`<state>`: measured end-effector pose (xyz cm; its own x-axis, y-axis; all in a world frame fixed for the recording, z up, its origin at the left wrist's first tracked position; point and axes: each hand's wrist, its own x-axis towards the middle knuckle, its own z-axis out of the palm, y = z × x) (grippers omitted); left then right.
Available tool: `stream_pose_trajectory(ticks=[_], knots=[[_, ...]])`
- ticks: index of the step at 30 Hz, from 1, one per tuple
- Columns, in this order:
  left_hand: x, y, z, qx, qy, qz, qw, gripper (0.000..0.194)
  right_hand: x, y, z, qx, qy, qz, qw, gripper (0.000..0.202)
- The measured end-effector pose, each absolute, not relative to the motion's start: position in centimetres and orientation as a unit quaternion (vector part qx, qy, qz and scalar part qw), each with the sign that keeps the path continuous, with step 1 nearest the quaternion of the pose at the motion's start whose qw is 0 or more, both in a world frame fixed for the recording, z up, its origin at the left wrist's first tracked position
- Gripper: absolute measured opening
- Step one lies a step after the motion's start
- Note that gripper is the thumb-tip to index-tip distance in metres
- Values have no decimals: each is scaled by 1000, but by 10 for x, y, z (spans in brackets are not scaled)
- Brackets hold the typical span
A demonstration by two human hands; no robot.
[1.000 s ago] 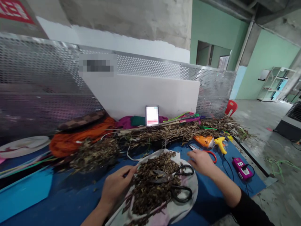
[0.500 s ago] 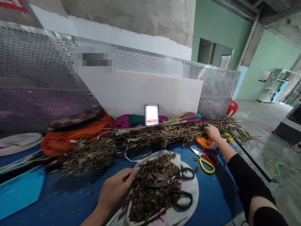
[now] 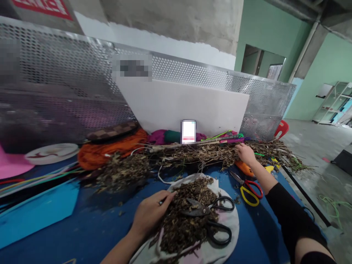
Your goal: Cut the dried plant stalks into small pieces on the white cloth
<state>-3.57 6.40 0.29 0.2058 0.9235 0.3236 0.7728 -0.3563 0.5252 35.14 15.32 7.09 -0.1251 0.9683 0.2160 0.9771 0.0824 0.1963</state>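
Note:
My left hand is at the left edge of a white cloth, its fingers closed around that edge and the thumb beside the leaves. Heaped on the cloth are chopped dried leaves. Black-handled scissors lie partly spread on top of the heap. Farther off, my right hand reaches into a long pile of dried stems, fingers bent and closed on some of them. Below it, scissors with one red and one yellow handle rest on the blue tabletop.
Left of the cloth are a leafy bunch, orange fabric, a blue sheet and a round white lid. A bright-screened phone stands against a white board. An orange packet lies under my right wrist.
The view has swung left, bringing a pink object in at the left edge. My right hand has shifted a little left along the stems. My left hand stays at the cloth.

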Motion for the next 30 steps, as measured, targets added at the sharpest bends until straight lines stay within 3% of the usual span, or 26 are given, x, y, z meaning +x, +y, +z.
stream_pose_trajectory(ticks=[22, 30], knots=[[-35, 62, 3, 765, 562, 301, 97, 43, 291, 126, 65, -664, -728, -150, 79, 30], [-30, 51, 12, 751, 541, 370, 79, 38, 322, 99, 67, -699, -699, -118, 91, 28]])
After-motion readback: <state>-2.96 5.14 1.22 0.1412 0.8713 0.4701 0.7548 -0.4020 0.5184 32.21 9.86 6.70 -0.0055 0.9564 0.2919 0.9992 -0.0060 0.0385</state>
